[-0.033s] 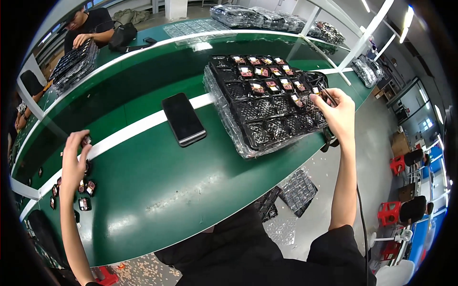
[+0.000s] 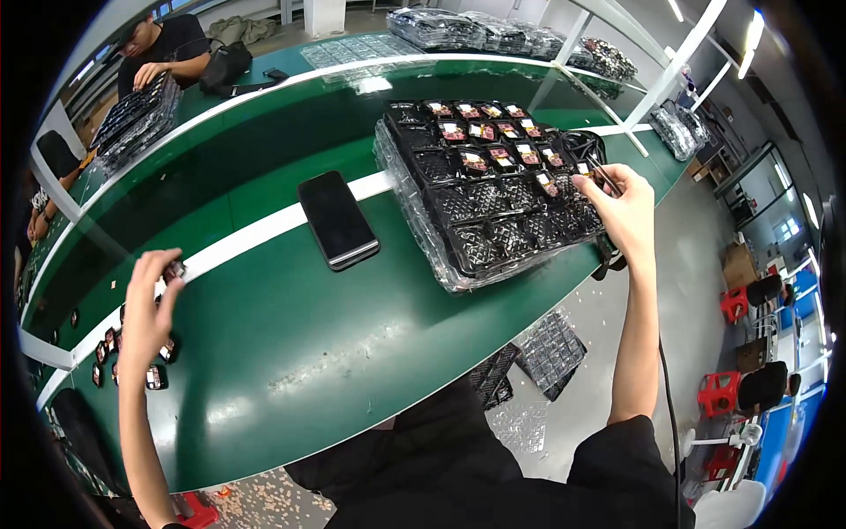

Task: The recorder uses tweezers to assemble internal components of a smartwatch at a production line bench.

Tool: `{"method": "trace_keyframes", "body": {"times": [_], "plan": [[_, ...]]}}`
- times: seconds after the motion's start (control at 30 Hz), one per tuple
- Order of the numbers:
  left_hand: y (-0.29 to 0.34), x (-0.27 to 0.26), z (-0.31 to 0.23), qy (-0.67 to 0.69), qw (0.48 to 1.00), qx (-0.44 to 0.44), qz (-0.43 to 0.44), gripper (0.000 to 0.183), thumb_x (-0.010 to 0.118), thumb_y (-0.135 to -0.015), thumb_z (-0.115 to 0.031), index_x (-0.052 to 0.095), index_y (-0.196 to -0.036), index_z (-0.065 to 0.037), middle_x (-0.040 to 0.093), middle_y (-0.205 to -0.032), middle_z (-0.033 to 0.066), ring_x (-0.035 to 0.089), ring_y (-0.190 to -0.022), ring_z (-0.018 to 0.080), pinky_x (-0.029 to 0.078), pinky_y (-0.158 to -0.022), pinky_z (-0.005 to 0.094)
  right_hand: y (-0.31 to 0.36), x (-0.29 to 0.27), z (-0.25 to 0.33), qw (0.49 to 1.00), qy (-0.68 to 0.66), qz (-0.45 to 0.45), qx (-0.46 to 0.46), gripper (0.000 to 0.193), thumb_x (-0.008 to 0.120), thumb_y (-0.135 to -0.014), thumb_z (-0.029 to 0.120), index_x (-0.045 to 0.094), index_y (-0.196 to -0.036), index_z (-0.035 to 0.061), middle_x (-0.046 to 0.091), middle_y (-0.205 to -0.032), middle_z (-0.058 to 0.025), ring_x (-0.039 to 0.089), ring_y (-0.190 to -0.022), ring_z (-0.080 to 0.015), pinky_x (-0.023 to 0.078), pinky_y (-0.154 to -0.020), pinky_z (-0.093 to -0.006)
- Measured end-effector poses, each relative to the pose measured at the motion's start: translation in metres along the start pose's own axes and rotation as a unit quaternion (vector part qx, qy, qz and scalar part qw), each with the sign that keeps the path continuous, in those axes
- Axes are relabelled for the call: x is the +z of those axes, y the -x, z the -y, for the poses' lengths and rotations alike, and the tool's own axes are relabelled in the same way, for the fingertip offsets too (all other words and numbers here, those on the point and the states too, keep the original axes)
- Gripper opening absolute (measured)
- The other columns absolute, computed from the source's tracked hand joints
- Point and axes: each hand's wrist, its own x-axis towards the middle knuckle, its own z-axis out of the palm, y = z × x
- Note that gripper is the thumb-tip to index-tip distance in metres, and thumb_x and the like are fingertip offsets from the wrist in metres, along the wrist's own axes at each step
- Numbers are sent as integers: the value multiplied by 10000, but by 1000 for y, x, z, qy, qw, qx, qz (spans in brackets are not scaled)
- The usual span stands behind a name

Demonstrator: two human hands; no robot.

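Over the left side of the green table, my left hand (image 2: 148,304) pinches a small black part (image 2: 175,271) between thumb and fingertips. Beside and below that hand lie several loose black parts (image 2: 156,377) with pale and pink faces, partly hidden by it. My right hand (image 2: 624,212) is closed on dark tweezers (image 2: 604,176), their tips over the right edge of a black compartment tray (image 2: 460,206). Similar small parts (image 2: 474,161) fill several of the tray's far and right compartments; its near rows show bare patterned pockets. Clear plastic wraps the stack beneath the tray.
A black phone (image 2: 338,222) lies between my hands. A white rail (image 2: 242,236) crosses the green table (image 2: 291,326). Black cables bunch behind the tray's right side. Discarded trays (image 2: 552,354) lie on the floor. Across the table, a person handles another tray stack (image 2: 139,123).
My left hand has moved a little to the right and nearer, carrying the small black part. The right hand with the tweezers stays almost where it was.
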Motion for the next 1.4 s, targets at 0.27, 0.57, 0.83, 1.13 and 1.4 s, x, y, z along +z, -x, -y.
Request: {"method": "trace_keyframes", "body": {"times": [0.27,0.57,0.83,1.13,1.4], "plan": [[25,57,-124,48,984,100,139,421,798,-884,11,744,-1297,-55,675,-1315,138,666,-1134,339,560,-961,448,6,14,-19,992,-124,21,-14,348,913,-941,275,838,-1085,-33,754,-870,3,607,-780,-49,504,-727,-248],[26,71,-108,42,990,94,99,625,932,-821,-474,743,-1277,-90,662,-1112,75,653,-956,291,531,-850,413,112,-6,106,909,-273,296,-109,317,679,-1047,51,765,-1338,-41,611,-853,4,476,-708,-58,352,-622,-237],[42,75,-84,113,983,44,137,607,973,-782,-311,771,-1307,-83,682,-1059,60,662,-963,258,522,-864,387,168,111,152,819,-325,443,-167,196,827,-945,10,831,-1138,-28,615,-702,-62,521,-586,-103,385,-542,-295],[46,79,-86,185,973,35,133,554,950,-798,-219,768,-1304,-85,736,-1077,55,680,-1000,240,467,-877,356,177,171,163,802,-399,415,-158,137,820,-903,-76,847,-1035,-49,639,-697,-13,488,-585,-19,303,-524,-224],[41,78,-79,165,973,25,157,615,965,-735,-317,807,-1265,-48,731,-985,48,657,-876,203,393,-783,347,182,181,166,832,-339,384,-214,97,805,-867,-95,825,-954,-58,646,-695,-13,507,-562,-32,324,-518,-224]]}}
